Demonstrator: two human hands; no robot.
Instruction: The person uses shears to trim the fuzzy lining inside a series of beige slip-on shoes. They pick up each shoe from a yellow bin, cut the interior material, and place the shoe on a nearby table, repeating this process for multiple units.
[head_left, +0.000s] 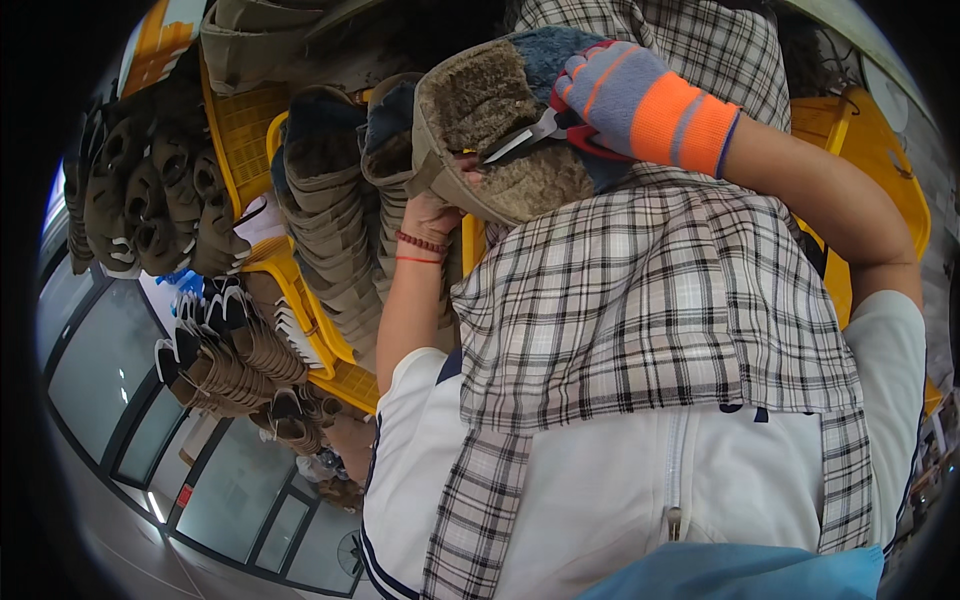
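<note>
A khaki boot upper (pixel 570 185) with brown and blue fleecy lining lies tilted above my checked apron (pixel 640 290). My left hand (pixel 436 216) grips its left edge, the fingertips partly showing inside by the lining. My right hand (pixel 630 100), in a grey and orange knitted glove, is closed around the red handles of a pair of scissors (pixel 530 137). Their blades point left into the fleecy inside of the upper, near my left fingertips. Whether the blades touch anything there cannot be told.
Nested stacks of similar uppers (pixel 325 200) stand left of my left hand, by yellow plastic crates (pixel 232 150). Dark uppers (pixel 150 190) hang in bunches farther left. Another yellow crate (pixel 885 165) is behind my right arm. Checked cloth (pixel 720 60) lies beyond my right hand.
</note>
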